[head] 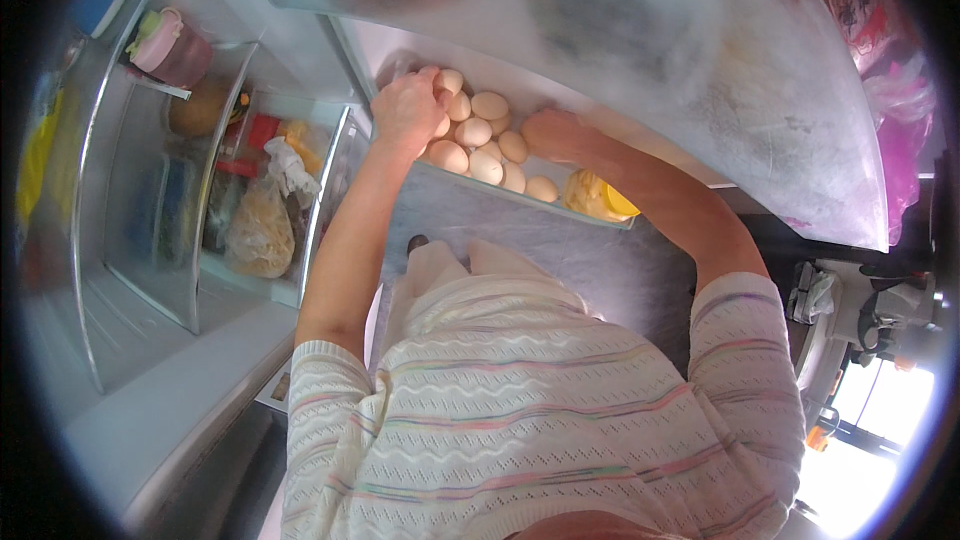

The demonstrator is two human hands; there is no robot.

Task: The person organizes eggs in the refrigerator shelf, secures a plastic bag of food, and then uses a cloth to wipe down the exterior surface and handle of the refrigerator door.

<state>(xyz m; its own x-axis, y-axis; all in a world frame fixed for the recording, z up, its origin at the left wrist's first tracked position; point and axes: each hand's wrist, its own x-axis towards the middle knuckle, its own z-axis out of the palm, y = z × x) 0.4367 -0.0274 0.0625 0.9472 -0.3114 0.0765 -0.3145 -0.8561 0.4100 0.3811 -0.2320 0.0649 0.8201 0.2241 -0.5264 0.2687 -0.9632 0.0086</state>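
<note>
A pile of pale brown eggs (473, 133) lies in a clear-fronted refrigerator drawer (525, 200). My left hand (407, 111) is at the pile's left end, fingers curled down against an egg (448, 82). Whether it grips that egg cannot be told. On the pile's right side, my right hand (559, 135) reaches in beside another egg (514, 146). Its fingers are blurred and partly hidden, so any hold is unclear. Below my right forearm, a container with a yellow lid (619, 199) sits in the drawer's right corner.
A glass shelf (675, 90) overhangs the drawer. At left, the open refrigerator door's racks hold a pink-lidded container (171, 49) and a tied plastic bag of food (261, 229). A pink plastic bag (904, 157) hangs by the shelf's right edge. Grey floor (637, 270) shows below.
</note>
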